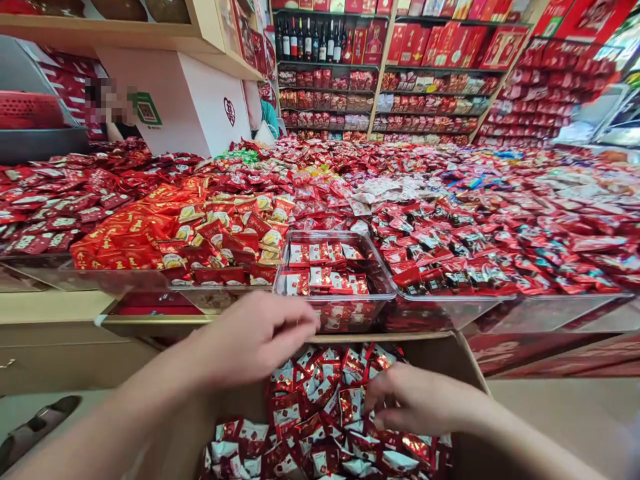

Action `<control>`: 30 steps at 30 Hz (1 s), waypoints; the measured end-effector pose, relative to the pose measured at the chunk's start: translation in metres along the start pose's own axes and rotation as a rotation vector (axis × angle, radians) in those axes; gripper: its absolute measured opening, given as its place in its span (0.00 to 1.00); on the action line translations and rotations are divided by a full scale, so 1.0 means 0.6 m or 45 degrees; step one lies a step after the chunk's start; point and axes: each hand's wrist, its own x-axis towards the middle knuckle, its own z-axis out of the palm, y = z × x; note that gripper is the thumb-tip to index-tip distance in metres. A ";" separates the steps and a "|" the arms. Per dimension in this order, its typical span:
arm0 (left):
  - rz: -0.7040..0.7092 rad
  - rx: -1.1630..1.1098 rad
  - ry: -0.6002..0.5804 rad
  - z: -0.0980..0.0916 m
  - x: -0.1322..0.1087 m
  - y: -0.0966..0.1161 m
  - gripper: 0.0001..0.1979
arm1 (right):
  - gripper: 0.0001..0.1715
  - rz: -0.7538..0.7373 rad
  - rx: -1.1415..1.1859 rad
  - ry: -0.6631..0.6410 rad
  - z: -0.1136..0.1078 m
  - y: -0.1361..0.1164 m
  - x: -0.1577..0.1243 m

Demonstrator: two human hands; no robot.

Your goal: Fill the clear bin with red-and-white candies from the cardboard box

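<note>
Head view: glossy red-and-white wrapped packets [313, 430] lie at the right hand's [407, 400] curled fingertips; left hand [265, 330] hovers above, fingers bent; neither grip confirmable.

Red-and-white packets [326, 460] lie jumbled in a cardboard box [443, 353], neatly rowed in a clear bin [345, 299].

Counter [45, 308], mid-frame: clear bins along its front edge, heaped with wrapped packets. Center bin [333, 298] has red-white packets [323, 277] in rows, below the rim. Red-gold packets [225, 227] left of it, red-black packets [455, 277] right. Carton [467, 357], lower center: loose red-white sachets [310, 433]. Back shelves [383, 67], top center: bottles [307, 45] on an upper board, red boxes [445, 45] to their right, bagged goods [327, 100] lower down.
</note>
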 end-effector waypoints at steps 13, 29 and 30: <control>-0.567 -0.115 -0.165 0.270 -0.001 -0.193 0.24 | 0.23 0.318 -0.211 0.368 0.120 0.080 0.167; -0.454 -0.714 -0.024 0.259 -0.010 -0.162 0.23 | 0.13 0.213 0.926 0.608 0.114 0.067 0.171; -0.422 -0.889 -0.061 0.256 -0.010 -0.149 0.24 | 0.14 0.205 1.086 0.604 0.114 0.061 0.171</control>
